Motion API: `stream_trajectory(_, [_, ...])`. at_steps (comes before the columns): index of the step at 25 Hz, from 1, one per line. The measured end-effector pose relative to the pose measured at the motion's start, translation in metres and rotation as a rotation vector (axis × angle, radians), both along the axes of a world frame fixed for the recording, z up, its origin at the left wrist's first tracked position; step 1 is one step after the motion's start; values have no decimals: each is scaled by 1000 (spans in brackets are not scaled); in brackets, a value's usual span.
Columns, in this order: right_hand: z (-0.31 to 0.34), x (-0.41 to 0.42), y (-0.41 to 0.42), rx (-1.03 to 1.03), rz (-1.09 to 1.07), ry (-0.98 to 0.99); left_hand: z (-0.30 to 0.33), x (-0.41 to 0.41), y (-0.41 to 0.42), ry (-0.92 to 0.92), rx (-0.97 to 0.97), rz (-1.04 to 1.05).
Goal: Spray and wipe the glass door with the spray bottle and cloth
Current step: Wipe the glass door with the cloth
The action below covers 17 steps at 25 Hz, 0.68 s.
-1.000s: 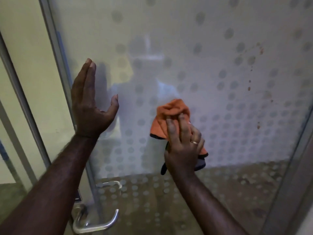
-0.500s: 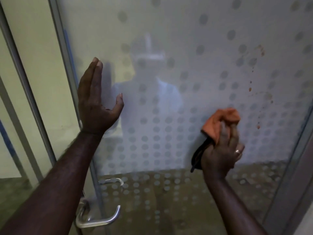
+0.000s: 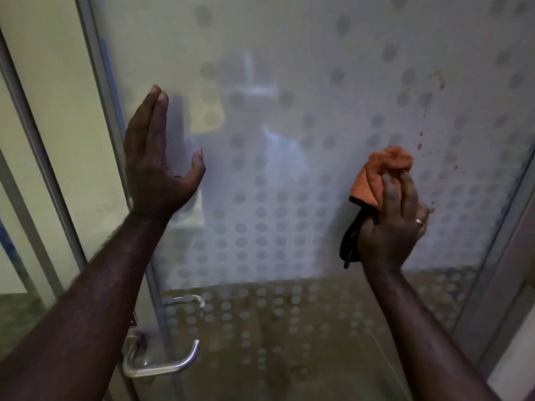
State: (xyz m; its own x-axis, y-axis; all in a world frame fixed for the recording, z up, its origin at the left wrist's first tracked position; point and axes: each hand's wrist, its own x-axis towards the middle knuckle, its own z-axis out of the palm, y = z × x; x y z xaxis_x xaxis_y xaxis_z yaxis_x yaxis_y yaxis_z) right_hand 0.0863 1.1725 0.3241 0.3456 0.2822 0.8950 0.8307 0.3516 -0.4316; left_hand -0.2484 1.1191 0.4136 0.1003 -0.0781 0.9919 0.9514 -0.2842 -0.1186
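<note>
The frosted glass door (image 3: 289, 183) with a dotted pattern fills the view. My left hand (image 3: 157, 157) lies flat against it near its left edge, fingers straight and pointing up. My right hand (image 3: 396, 224) grips a bunched orange cloth (image 3: 382, 169) with a dark edge and presses it to the glass at the right. Small reddish-brown spots (image 3: 419, 143) run down the glass just right of the cloth. No spray bottle is in view.
A metal lever handle (image 3: 162, 363) sits low on the door's left edge. The metal door frame (image 3: 95, 82) runs up the left, with a pale wall and another glass panel beyond. A second frame post (image 3: 503, 241) stands at the right.
My right hand has swept the cloth across the glass from the middle to the right, close to the reddish spots. My left hand has stayed flat on the glass.
</note>
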Motion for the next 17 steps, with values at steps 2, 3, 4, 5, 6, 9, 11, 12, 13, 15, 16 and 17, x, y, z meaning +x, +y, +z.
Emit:
stream_trajectory(2, [-34, 8, 0, -44, 9, 141, 0, 1, 0, -1, -4, -5])
stream_trajectory(3, [-50, 6, -1, -65, 15, 198, 0, 1, -1, -2, -9, -8])
stream_trajectory(4, [-64, 2, -3, -86, 24, 238, 1, 1, -1, -2, -11, -11])
stream_trajectory(5, [-76, -2, -6, -109, 38, 257, 1, 1, -1, -2, -13, -13])
stream_trajectory(6, [-86, -8, -8, -128, 56, 267, 1, 1, -1, -2, -12, -14])
stream_trajectory(9, [-108, -34, -18, -187, 112, 290, 0, 2, -2, -2, -9, -18])
stream_trajectory(11, [-119, -60, -30, -218, 165, 268, 0, 3, -3, -1, -13, -17])
stream_trajectory(12, [-124, -77, -39, -230, 190, 228, 0, 3, -4, 2, -13, -16])
stream_trajectory(13, [-129, -94, -47, -235, 201, 167, 1, 3, -4, 4, -15, -16])
stream_trajectory(15, [-135, -129, -62, -258, 222, 84, 1, 3, -4, 0, -20, -18])
stream_trajectory(16, [-136, -144, -68, -278, 253, 90, 0, 3, -3, -5, -24, -19])
stream_trajectory(17, [-135, -159, -73, -291, 291, 101, -1, 2, -3, -9, -25, -21])
